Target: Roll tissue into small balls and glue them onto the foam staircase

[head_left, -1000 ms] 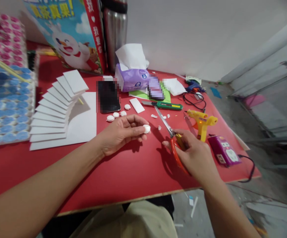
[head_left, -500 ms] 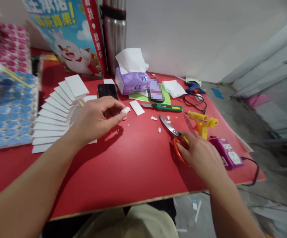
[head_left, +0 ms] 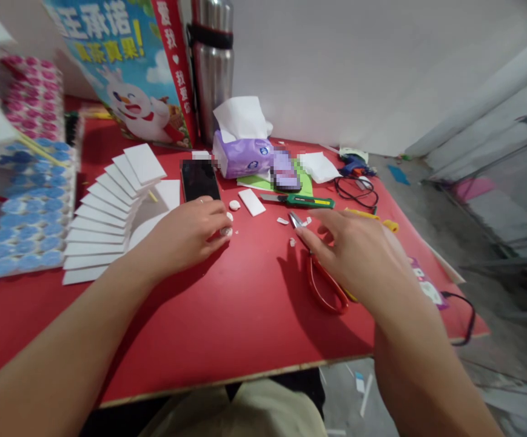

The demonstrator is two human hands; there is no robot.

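My left hand rests low over the red table with curled fingers, its fingertips closed about a small white piece. Another small round white piece lies just beyond the fingers. My right hand hovers over a pair of scissors with red handles, its fingers apart and holding nothing. The scissors lie on the table, blades pointing away, partly covered by that hand. White scraps lie near the blades. A white rectangular block and a green utility knife lie farther back.
Fanned white panels and trays of blue rolled pieces stand left. A phone, tissue pack and steel flask are at the back. A yellow glue gun and purple box sit right, partly hidden.
My right hand has let go of the scissors and lifted away from their handles. My left hand has lowered to the table, and white pieces now lie separately by its fingers.
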